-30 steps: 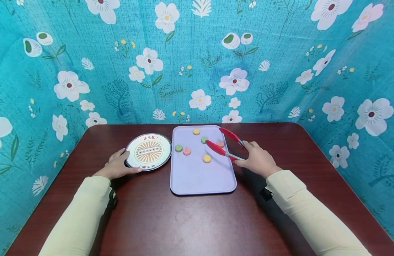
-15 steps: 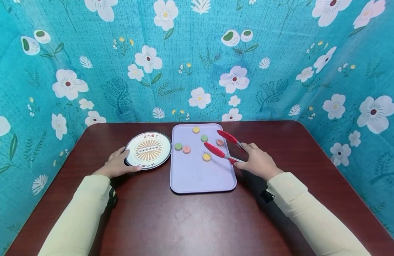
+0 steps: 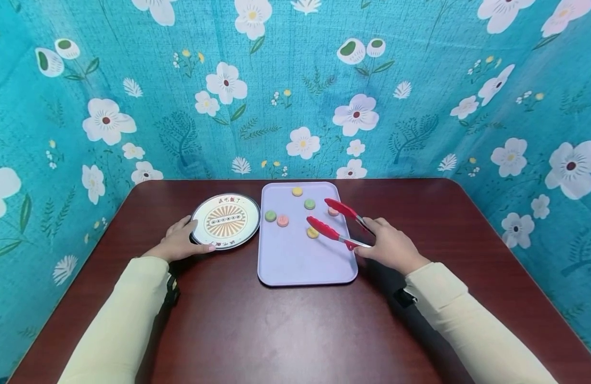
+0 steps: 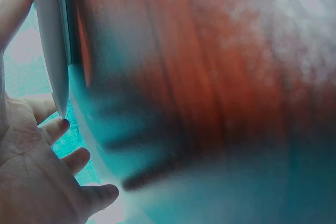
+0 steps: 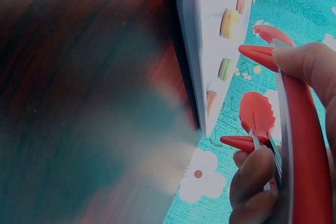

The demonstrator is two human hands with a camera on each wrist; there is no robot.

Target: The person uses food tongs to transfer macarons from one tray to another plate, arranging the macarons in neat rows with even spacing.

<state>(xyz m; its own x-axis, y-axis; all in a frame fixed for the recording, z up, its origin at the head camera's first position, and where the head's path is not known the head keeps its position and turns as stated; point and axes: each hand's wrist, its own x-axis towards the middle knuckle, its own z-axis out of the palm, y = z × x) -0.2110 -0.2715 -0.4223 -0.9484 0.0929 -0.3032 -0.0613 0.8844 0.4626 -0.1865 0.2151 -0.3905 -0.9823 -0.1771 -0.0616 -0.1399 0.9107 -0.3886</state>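
Observation:
On the left, my left hand (image 3: pixel 179 239) holds the rim of a round white plate (image 3: pixel 251 217), thumb along its near edge and fingers at its left side. In the left wrist view the plate (image 4: pixel 51 40) appears edge-on, the other fingers spread. My right hand (image 3: pixel 390 245) grips red-tipped tongs (image 3: pixel 324 228), whose arms stand apart with nothing between the tips. The tongs hang over the right part of a lilac tray (image 3: pixel 305 266). Just beneath one tip lies a yellow macaron (image 3: pixel 312 233), partly covered; a pink macaron (image 3: pixel 333 212) is partly hidden by the other arm.
Also on the tray lie a far yellow macaron (image 3: pixel 297 191), two green ones, the right green macaron (image 3: pixel 309 204) and the left green macaron (image 3: pixel 270 216), and a pink macaron (image 3: pixel 282 221). The dark wooden table (image 3: pixel 262 336) meets a flowered blue cloth (image 3: pixel 271 106) behind.
The tongs have shifted slightly left and nearer, so one tip now overlaps the yellow macaron. The left hand and plate stay put; the head view has tilted a little.

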